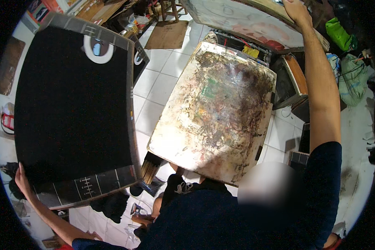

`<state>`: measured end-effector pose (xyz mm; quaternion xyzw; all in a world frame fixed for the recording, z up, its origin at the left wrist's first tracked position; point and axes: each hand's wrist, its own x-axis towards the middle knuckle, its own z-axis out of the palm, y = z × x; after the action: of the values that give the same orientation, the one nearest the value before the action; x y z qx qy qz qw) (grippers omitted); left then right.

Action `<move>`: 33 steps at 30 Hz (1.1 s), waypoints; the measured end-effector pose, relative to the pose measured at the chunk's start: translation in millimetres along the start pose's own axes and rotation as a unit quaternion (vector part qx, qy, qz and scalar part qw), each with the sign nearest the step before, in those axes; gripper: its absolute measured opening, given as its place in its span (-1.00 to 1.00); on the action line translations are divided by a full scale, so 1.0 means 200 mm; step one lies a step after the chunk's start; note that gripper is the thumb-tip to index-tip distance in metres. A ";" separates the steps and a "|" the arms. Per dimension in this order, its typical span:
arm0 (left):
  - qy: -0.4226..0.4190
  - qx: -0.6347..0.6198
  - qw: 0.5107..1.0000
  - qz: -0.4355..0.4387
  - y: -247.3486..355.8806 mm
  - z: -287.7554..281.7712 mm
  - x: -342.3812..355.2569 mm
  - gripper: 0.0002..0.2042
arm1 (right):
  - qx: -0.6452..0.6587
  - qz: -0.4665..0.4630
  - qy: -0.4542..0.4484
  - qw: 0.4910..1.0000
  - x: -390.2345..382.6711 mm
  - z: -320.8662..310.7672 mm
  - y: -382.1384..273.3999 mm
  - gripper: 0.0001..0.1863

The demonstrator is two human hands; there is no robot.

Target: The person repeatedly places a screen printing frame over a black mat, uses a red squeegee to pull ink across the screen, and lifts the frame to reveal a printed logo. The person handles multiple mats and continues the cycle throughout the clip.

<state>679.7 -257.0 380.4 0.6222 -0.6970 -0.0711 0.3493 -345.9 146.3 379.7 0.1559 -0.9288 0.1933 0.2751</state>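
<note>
My left hand (pixel 23 183) holds the lower left corner of a large black framed panel (pixel 75 108). Part of its grip is hidden at the panel's edge. A white ring (pixel 98 49) shows near the panel's upper right, and pale lines cross its grey end strips. Stretched out to the far right, my right hand (pixel 298 12) grips the top edge of a wood-framed, whitish panel (pixel 241 18) with reddish smears; the picture's rim cuts off some fingers. Between the two panels lies a pale board (pixel 175 121) covered with dark and coloured paint stains, and neither hand touches it.
White floor tiles (pixel 160 85) surround the board, with a cardboard sheet (pixel 166 34) beyond. An open box (pixel 293 79) stands to the right, near a green sack (pixel 353 81). Thin wooden sticks (pixel 150 170) poke out under the board. Another person's hand (pixel 142 220) shows low down.
</note>
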 end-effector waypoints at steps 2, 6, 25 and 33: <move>0.014 -0.047 0.997 -0.064 -0.20 -0.02 0.04 -0.52 | 0.010 -0.004 -0.003 1.000 0.01 0.02 0.02 -0.39; 0.017 -0.194 0.957 -0.214 -0.49 0.66 -0.28 -0.67 | 0.012 0.014 0.015 1.000 -0.02 0.07 0.06 -0.44; -0.451 -0.142 0.879 0.068 0.63 2.96 -1.40 -0.48 | -0.011 0.037 -0.034 0.999 -0.47 0.04 0.04 -0.48; -0.504 -0.180 0.844 0.035 0.64 2.92 -1.56 -0.37 | 0.008 0.032 -0.020 0.999 -0.35 -0.01 -0.02 -0.56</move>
<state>233.5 -139.0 -112.6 0.4026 -0.7732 -0.4865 0.0583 -287.6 156.7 342.7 0.1318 -0.9371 0.2062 0.2490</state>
